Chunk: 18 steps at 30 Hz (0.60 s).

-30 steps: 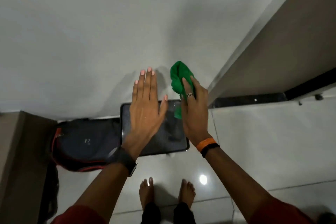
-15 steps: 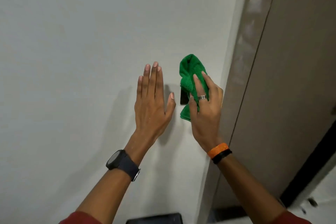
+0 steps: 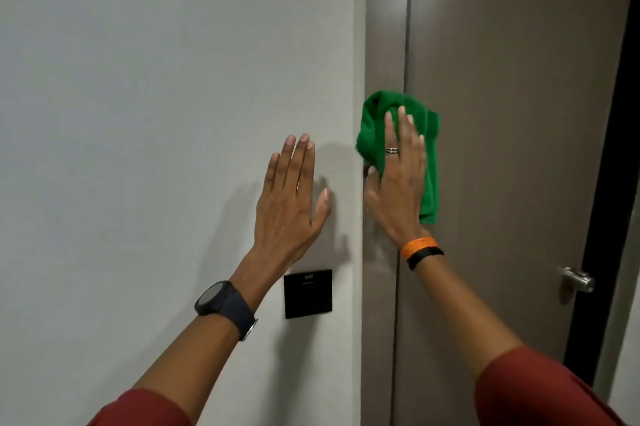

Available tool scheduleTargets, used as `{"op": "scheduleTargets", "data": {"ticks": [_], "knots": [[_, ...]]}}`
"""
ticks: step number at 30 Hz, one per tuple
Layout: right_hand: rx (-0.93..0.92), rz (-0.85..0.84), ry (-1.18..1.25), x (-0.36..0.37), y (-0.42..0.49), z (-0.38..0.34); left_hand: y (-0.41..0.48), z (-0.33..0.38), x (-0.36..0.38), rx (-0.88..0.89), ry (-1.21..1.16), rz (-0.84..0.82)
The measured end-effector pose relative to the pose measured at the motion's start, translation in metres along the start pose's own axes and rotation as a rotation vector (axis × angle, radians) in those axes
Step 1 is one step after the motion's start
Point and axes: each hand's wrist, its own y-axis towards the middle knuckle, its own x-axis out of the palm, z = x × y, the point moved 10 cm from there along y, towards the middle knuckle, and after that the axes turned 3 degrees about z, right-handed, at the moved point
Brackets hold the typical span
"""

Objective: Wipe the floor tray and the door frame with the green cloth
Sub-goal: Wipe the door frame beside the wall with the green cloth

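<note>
My right hand (image 3: 398, 183) presses the green cloth (image 3: 429, 155) flat against the brown door frame (image 3: 382, 27), at its seam with the door. The cloth bunches above my fingers and hangs down to the right of my palm. My left hand (image 3: 291, 193) lies flat on the grey wall (image 3: 156, 96) just left of the frame, fingers apart, holding nothing. The floor tray is out of view.
A brown door (image 3: 512, 79) fills the right side, with a metal handle (image 3: 576, 280) at its right edge. A black square wall plate (image 3: 307, 293) sits on the wall below my left hand.
The view has risen from the floor and the tray to the wall. My right hand moved the cloth rightward off the wall onto the door frame. My left hand stays flat on the wall.
</note>
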Motion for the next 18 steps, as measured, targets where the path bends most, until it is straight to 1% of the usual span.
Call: {"op": "scheduleTargets", "data": {"ticks": [1, 2, 3, 4, 7, 10, 13, 16, 18], "knots": [[0.033, -0.143, 0.020, 0.023, -0.006, 0.014, 0.003, 0.000, 0.011, 0.008, 0.008, -0.018], [0.041, -0.243, 0.036, 0.041, -0.014, 0.024, 0.005, -0.002, 0.022, 0.011, 0.014, -0.040], [0.021, -0.276, 0.037, 0.052, -0.020, 0.032, 0.007, -0.004, 0.034, 0.013, 0.013, -0.069], [-0.001, -0.262, 0.031, 0.058, -0.022, 0.038, 0.007, -0.008, 0.046, 0.014, 0.001, -0.100], [-0.029, -0.136, 0.003, 0.062, -0.008, 0.042, 0.009, -0.018, 0.077, 0.023, -0.018, -0.149], [-0.082, -0.013, -0.092, 0.064, 0.021, 0.035, 0.009, -0.022, 0.092, 0.056, 0.054, -0.087], [-0.109, 0.111, -0.108, 0.061, 0.068, 0.028, 0.009, -0.023, 0.099, 0.084, 0.127, -0.012], [-0.117, 0.146, -0.110, 0.062, 0.104, 0.024, 0.007, -0.024, 0.103, 0.093, 0.169, 0.020], [-0.114, 0.148, -0.101, 0.062, 0.106, 0.025, 0.007, -0.024, 0.102, 0.102, 0.178, 0.028]]}}
